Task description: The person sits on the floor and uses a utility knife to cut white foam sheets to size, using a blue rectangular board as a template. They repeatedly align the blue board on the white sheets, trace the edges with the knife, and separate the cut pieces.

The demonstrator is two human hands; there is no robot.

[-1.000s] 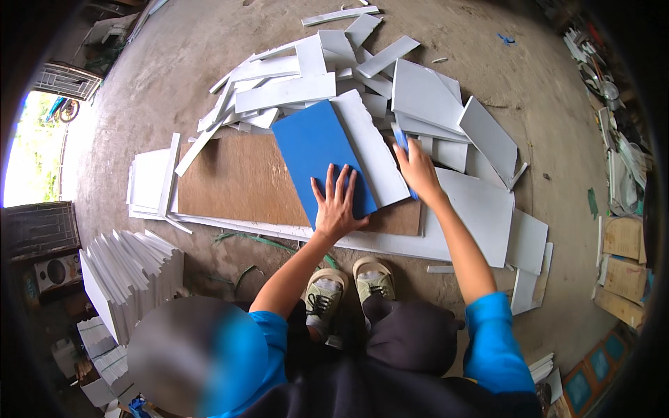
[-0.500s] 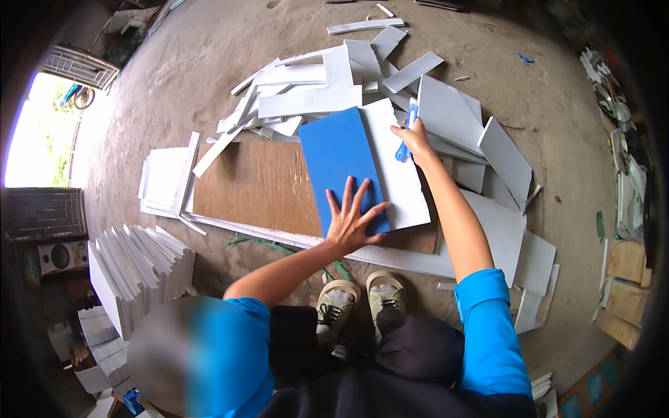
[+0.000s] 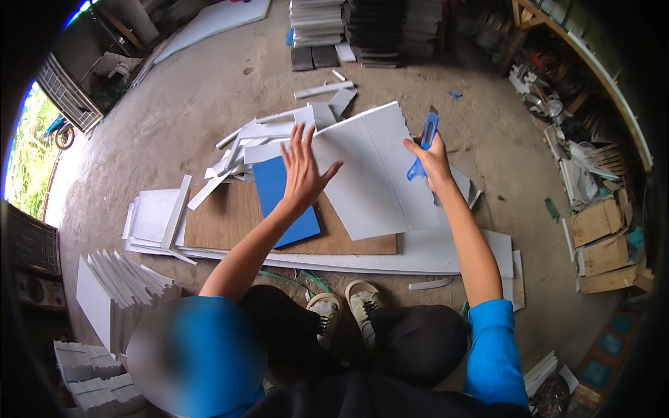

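Note:
A blue utility knife (image 3: 430,130) is in my right hand (image 3: 439,166), its blade end pointing up and away. Just left of that hand a white foam board (image 3: 359,171) stands tilted up off the work surface, a straight line running down its face. Whether my right fingers also touch its edge, I cannot tell. My left hand (image 3: 302,174) is raised, fingers spread, close to the white board's left edge and above a flat blue board (image 3: 270,182). Under the blue board lies a brown plywood sheet (image 3: 221,212).
White offcuts (image 3: 272,130) are heaped beyond the plywood. Long white sheets (image 3: 446,247) lie beneath it. Stacked white pieces (image 3: 115,296) stand at the left, and cardboard boxes (image 3: 599,254) at the right. Far off are tall stacks of panels (image 3: 317,28).
My left hand has lifted off the blue board. The white board has come up from beside the blue board and tilts. The knife has moved up and right with my right hand.

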